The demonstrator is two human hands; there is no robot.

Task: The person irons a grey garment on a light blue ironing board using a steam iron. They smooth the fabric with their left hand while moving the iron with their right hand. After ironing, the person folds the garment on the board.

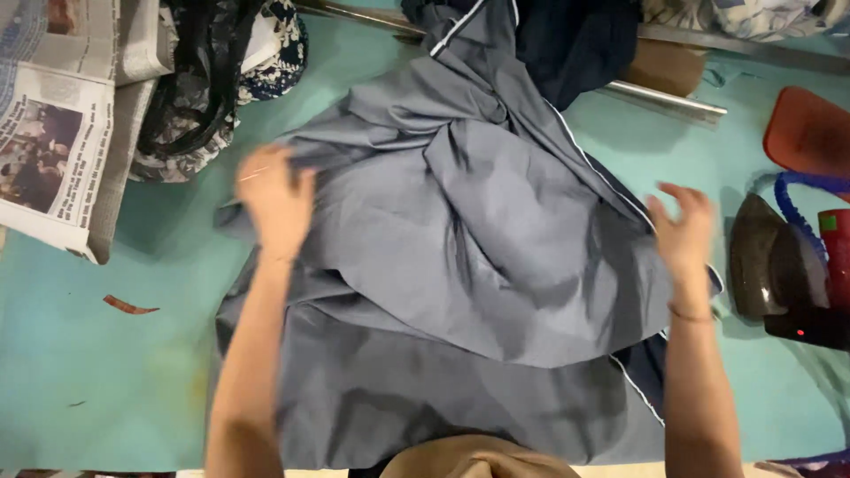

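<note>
A grey garment (460, 265) with thin white piping lies spread and rumpled across the teal-covered bench (88, 381), its upper part bunched into deep folds near the middle and its lower hem running toward the near edge. The left hand (276, 202) rests flat on the cloth near the garment's left edge, blurred, its fingers (266, 168) stretched out and pressing rather than gripping; nothing is closed in it. The right hand (683, 232) hovers at the garment's right edge just over the piped seam, its fingers (686, 196) loosely spread and half curled, and it seems to hold nothing, though blur makes contact with the cloth hard to judge. A dark iron (770, 257) sits just beside the right hand on the bench, with a blue cord (801, 199) looping behind it. Folded newspaper (62, 133) lies at the far left, a patterned dark cloth (212, 80) next to it, and a navy garment (575, 44) is heaped at the top over a metal rail (664, 96).

The work in hand looks like smoothing the cloth flat. To do it well, both palms should draw outward from the bunched centre, pulling the folds apart evenly so the piped edge lies straight, while the right wrist keeps clear of the iron
</note>
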